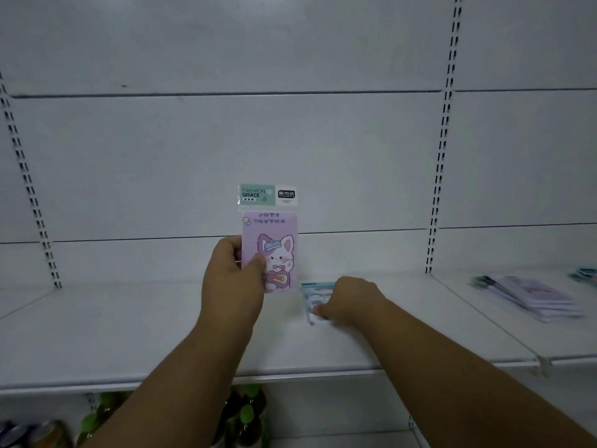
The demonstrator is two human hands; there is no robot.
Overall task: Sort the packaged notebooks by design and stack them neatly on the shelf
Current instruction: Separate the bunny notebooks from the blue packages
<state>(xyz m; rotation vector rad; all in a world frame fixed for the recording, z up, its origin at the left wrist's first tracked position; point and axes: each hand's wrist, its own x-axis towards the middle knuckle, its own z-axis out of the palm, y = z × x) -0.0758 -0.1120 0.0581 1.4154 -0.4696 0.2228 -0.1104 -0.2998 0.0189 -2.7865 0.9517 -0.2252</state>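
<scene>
My left hand (233,274) holds a packaged purple notebook (274,240) upright above the white shelf (129,331); its cover shows a cartoon bunny with a guitar, under a teal header card. My right hand (347,300) rests on the shelf just to the right, fingers closed on a blurred packaged notebook with a light blue design (311,297) that lies flat. A stack of several purple packaged notebooks (533,297) lies on the neighbouring shelf section at the right.
White back panels and slotted uprights (439,176) frame the shelf. More teal-topped packages (584,276) show at the far right edge. Below the shelf sit green bottles (248,415) and cans (32,434).
</scene>
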